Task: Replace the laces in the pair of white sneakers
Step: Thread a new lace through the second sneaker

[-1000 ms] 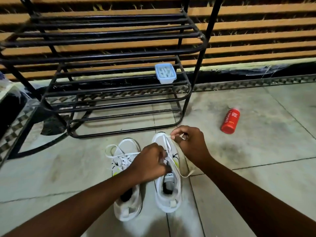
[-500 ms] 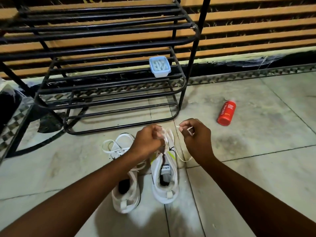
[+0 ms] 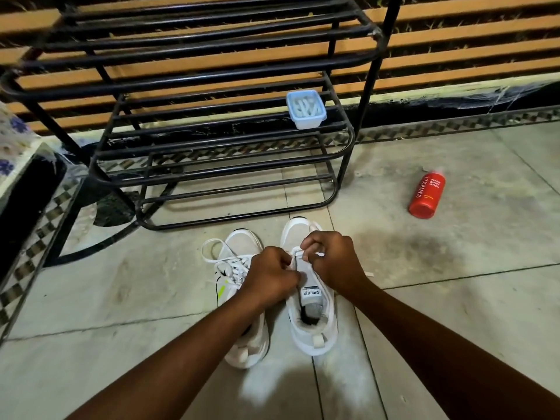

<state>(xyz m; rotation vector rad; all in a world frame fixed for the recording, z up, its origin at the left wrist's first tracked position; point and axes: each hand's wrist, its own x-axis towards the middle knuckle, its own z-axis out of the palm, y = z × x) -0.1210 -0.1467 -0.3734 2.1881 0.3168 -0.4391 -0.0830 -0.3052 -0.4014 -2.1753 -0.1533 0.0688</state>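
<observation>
Two white sneakers stand side by side on the tiled floor, toes pointing away from me. The left sneaker (image 3: 239, 253) has a loose white lace (image 3: 212, 247) looping out over its toe. Over the right sneaker (image 3: 312, 322) both my hands work at the eyelets. My left hand (image 3: 269, 275) is curled at the left edge of the tongue, its fingertips hidden. My right hand (image 3: 333, 262) pinches a white lace (image 3: 298, 252) that runs across the front eyelets. A grey label on the tongue (image 3: 310, 294) shows between the hands.
A black metal shoe rack (image 3: 230, 177) stands just beyond the sneakers, with a small pale blue container (image 3: 306, 109) on its shelf. A red bottle (image 3: 426, 195) lies on the floor to the right. A dark cabinet edge (image 3: 24, 189) is at the left.
Both hands have come down and together onto the right sneaker's front eyelets; half a second ago they were raised and apart, pulling lace ends. The view has shifted slightly.
</observation>
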